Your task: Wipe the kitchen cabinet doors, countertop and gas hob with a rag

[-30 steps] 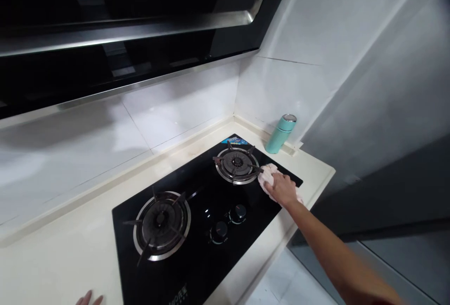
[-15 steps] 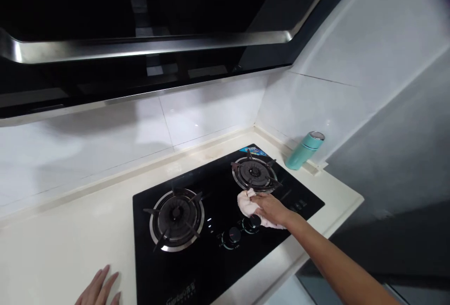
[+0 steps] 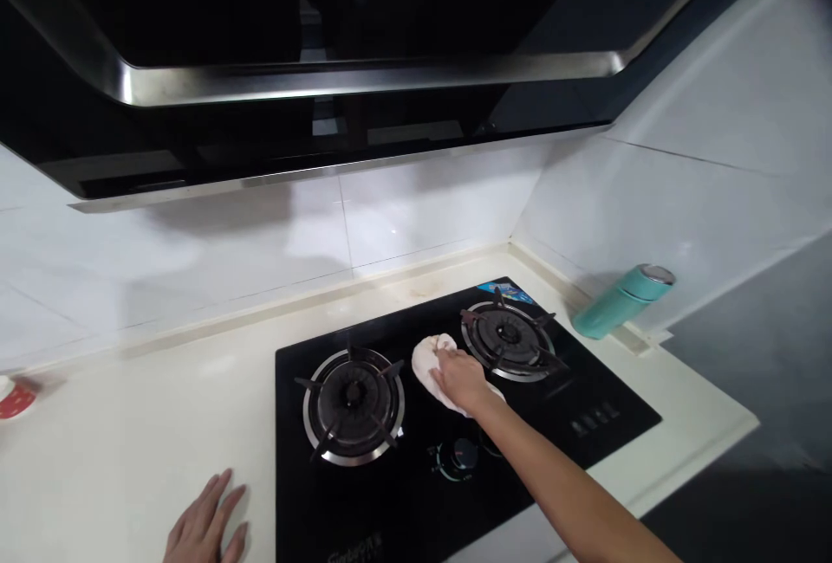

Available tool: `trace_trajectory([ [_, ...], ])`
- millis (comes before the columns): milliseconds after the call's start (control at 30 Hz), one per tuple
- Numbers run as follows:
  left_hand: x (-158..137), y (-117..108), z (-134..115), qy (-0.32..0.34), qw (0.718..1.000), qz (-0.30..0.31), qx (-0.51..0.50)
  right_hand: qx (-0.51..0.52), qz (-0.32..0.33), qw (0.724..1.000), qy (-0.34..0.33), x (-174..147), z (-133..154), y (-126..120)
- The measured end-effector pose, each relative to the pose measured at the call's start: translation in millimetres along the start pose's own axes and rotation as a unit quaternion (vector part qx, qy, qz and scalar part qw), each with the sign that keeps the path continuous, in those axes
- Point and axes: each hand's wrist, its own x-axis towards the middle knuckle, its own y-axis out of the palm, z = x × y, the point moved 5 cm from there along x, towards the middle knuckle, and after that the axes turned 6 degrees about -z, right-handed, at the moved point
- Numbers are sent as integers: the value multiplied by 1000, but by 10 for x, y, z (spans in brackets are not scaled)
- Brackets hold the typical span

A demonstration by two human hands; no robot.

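Note:
My right hand presses a pale pink cloth onto the black glass gas stove, between its two burners. The fingers are closed over the bunched cloth, and part of it trails out under the wrist. To the right of the cloth is the right burner; to the left sits the left burner. One control knob shows in front, and my forearm mostly covers the other. My left hand rests on the white countertop left of the stove, its fingers spread and holding nothing.
A teal bottle stands on the counter at the right, by the tiled wall. Low overhead hangs a black range hood with a metal trim. At the far left edge is a red and white container, partly cut off.
My right hand has slid the cloth leftward, from beside the knobs and right burner to the glass between the burners. My left hand stays on the counter. The view has shifted left.

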Motion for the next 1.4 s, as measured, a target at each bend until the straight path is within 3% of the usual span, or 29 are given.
trace_trajectory([
  [233, 53, -115, -77, 6, 1000, -4, 15, 2, -25, 994, 111, 801, -35, -79],
  [333, 38, -120, -91, 0, 1000, 5, 13, 3, -9, 993, 116, 1072, 60, -83],
  [567, 43, -161, -113, -10, 1000, 14, 2, 26, 62, 989, -130, 1355, 991, 5],
  [700, 34, -156, -91, -18, 1000, 18, 0, 37, 59, 978, -197, 1449, 1450, 14],
  [800, 35, -157, -80, -13, 1000, 14, 1, 48, 53, 974, -213, 1476, 1604, 36],
  [933, 67, -168, -88, -13, 1000, 18, -2, 57, 53, 976, -204, 1420, 1401, 84],
  [1100, 68, -145, -94, -27, 999, 31, -19, 42, 43, 989, -137, 1154, 684, 75],
  [1233, 40, -114, -80, -47, 998, 34, -35, 23, 46, 993, -106, 729, 226, 61],
  [1400, 22, -72, -73, -61, 996, 44, -47, 24, 80, 989, -126, 65, 91, 129],
])
